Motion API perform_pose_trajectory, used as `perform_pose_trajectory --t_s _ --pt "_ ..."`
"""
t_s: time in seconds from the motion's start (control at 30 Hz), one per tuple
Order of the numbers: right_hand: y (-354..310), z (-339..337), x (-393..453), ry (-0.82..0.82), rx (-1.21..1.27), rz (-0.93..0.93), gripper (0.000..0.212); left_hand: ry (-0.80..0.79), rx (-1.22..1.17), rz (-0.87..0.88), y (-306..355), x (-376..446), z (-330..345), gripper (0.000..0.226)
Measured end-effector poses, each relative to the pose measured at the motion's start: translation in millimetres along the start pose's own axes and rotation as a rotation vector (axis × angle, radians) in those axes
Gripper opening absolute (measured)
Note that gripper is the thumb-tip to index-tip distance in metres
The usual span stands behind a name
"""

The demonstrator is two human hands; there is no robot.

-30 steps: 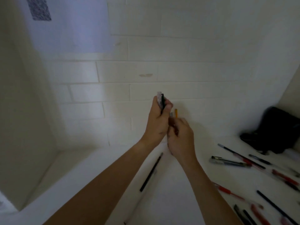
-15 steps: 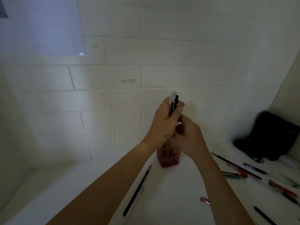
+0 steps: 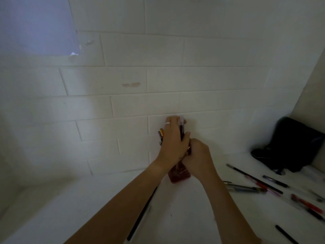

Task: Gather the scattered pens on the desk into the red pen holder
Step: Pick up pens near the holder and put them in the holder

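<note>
Both hands have dropped toward the holder [image 3: 179,174] since the earlier frames, and the view has tipped down with them, so the red box now shows below the wrists near the middle of the frame. Left hand [image 3: 173,143] wraps its grip around a bundle of pens [image 3: 181,128], whose tops stick up above the fingers, with a few more ends [image 3: 161,135] showing at its left edge. Right hand [image 3: 197,158] sits just below and to the right, fingers curled in against the bundle and the holder's top; what exactly that grip pinches I cannot tell, as the left hand covers it. My reading is that the bundle is being lowered and guided into the holder, so this batch is close to stowed. Much of the task remains: a long black pen [image 3: 140,213] lies on the table [image 3: 184,217] beneath the left forearm, and a scatter of red and black pens [image 3: 260,186] lies at the right of the frame, blurred, with another black one [image 3: 285,234] at the lower right. Table and wall are both white; the wall [image 3: 158,76] is painted brick with a small scuff. A pale sheet [image 3: 35,25] hangs at the upper left, and a black bag [image 3: 295,143] rests in the right corner.
</note>
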State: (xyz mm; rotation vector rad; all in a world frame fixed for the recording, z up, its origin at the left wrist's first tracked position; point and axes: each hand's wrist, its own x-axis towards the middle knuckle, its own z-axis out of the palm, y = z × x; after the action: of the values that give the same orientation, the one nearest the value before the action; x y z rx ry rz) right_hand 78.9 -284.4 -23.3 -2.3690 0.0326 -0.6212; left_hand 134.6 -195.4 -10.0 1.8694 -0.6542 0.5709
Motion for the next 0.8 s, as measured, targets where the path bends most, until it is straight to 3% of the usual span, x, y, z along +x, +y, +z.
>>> perform_pose_trajectory --t_s 0.13,0.23,0.33,0.47,0.6,0.7,0.77,0.8 --pt "7 12 -1 0.016 -0.222 0.047 0.025 -0.015 -0.050 0.013 0 -4 -3 0.063" --pt "9 15 -4 -0.068 -0.208 0.127 0.040 0.029 -0.039 0.055 8 -7 -3 0.076" --pt "14 21 -7 -0.064 -0.069 0.119 0.045 0.084 -0.044 0.111 25 -10 -8 0.076" --pt "12 18 -13 0.057 0.209 0.100 0.030 0.248 0.047 0.257 23 -27 -14 0.057" --pt "11 28 -21 0.069 0.300 0.100 0.022 0.331 0.080 0.064 -5 -53 -7 0.050" --pt "14 40 -23 0.141 0.289 0.098 0.032 0.137 -0.029 -0.224 -27 -54 -1 0.041" --pt "15 42 -22 0.172 0.240 0.077 0.032 0.016 -0.049 -0.288 -40 -50 2 0.032" --pt "16 43 -21 0.190 0.224 0.076 0.031 -0.018 -0.042 -0.287 -47 -47 4 0.039"
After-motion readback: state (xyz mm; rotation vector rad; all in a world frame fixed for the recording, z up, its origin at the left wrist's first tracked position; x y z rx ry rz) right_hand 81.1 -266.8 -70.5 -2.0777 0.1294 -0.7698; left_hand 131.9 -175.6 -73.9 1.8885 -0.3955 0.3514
